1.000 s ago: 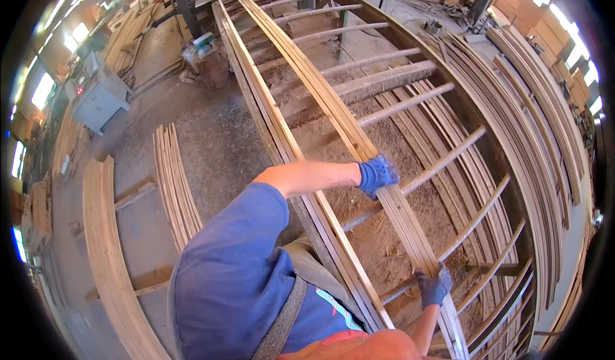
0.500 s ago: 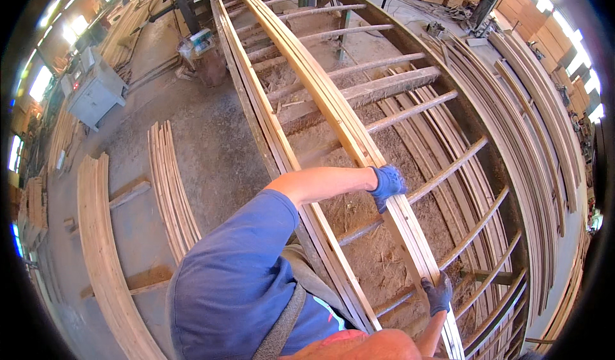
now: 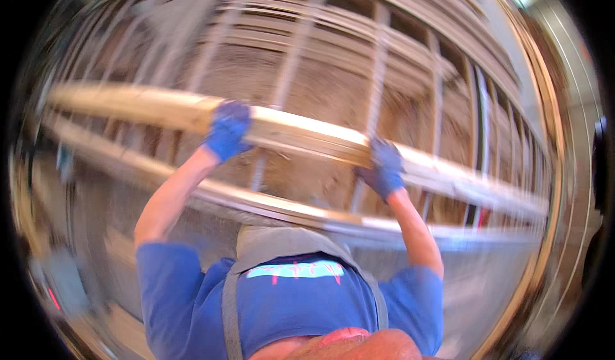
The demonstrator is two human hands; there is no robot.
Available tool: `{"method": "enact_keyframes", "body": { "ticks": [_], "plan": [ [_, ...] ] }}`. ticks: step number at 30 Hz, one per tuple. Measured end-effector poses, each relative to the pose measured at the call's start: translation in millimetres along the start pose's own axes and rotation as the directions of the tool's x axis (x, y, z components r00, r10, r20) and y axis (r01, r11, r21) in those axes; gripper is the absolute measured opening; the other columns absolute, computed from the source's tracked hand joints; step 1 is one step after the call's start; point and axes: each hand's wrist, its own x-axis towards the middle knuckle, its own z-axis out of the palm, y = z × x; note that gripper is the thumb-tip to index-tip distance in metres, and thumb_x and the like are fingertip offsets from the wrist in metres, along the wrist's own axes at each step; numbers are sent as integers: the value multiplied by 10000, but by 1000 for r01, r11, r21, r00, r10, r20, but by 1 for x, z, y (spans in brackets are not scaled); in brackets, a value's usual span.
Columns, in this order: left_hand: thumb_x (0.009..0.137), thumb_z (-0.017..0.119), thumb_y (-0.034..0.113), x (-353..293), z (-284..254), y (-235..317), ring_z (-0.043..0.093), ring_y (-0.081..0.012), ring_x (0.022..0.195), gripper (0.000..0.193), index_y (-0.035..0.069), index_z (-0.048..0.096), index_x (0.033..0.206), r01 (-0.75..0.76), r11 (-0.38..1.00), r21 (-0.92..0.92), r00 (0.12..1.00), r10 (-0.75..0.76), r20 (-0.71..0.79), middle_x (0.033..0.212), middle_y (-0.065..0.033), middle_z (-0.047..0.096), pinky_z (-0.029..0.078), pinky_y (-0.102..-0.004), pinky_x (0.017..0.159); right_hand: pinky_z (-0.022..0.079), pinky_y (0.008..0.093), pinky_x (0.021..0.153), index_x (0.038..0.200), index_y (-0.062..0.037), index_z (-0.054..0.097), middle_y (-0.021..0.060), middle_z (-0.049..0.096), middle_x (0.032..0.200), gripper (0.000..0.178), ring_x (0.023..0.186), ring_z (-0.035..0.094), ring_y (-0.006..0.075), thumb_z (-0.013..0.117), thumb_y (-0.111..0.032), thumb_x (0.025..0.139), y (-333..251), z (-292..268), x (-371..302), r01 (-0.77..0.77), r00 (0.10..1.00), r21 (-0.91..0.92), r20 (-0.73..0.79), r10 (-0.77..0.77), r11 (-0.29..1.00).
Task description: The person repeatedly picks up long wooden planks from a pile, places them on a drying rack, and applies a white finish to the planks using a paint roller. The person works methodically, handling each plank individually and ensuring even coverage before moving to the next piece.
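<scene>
A bundle of long, pale wooden boards (image 3: 307,136) runs across the view, lying over the metal rollers (image 3: 378,72) of a roller table. My left hand (image 3: 229,130), in a blue work glove, is closed over the bundle left of centre. Further right, my right hand (image 3: 384,168), gloved in darker blue, grips the same boards, fingers over the top and thumb on the near side. The undersides of the boards are hidden, and motion blurs the picture.
Another length of light wood (image 3: 282,204) lies along the roller table's near edge, close to my body. Beyond the rollers, more long boards (image 3: 269,8) lie in rows. A grey cabinet (image 3: 67,283) stands at the lower left.
My view has swung round to the right, so the boards that ran away from me now stretch sideways. Both hands are still on the bundle.
</scene>
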Motion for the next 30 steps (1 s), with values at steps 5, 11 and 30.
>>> {"method": "enact_keyframes", "body": {
  "ticks": [5, 11, 30],
  "plan": [
    [614, 825, 464, -24, -39, 8, 554, -418, 1129, 841, -27, 549, 1239, 2, 994, -112, 949, 34, 315, 1188, -246, 600, 407, -492, 1012, 436, 479, 912, 1211, -37, 552, 204, 511, 1286, 604, 1211, 475, 365, 704, -387, 743, -24, 32, -50, -116, 991, -187, -92, 101, 976],
    [727, 740, 546, 53, 29, -15, 647, -360, 962, 667, 8, 644, 1110, 123, 907, -402, 907, 61, 416, 1011, -204, 677, 500, -442, 861, 517, 478, 625, 736, -31, 677, 207, 654, 729, 406, 673, 641, 400, 688, -434, 685, -4, -4, 2, -83, 980, 169, -163, 111, 982],
    [616, 789, 591, 62, 18, 95, 625, -361, 896, 800, 22, 605, 1147, -148, 928, -343, 869, 288, 404, 952, -197, 646, 484, -453, 810, 519, 444, 793, 972, -81, 727, 163, 703, 955, 682, 917, 670, 348, 841, -567, 508, -36, 20, 15, 85, 955, 4, 286, -82, 996]
  ]
}}
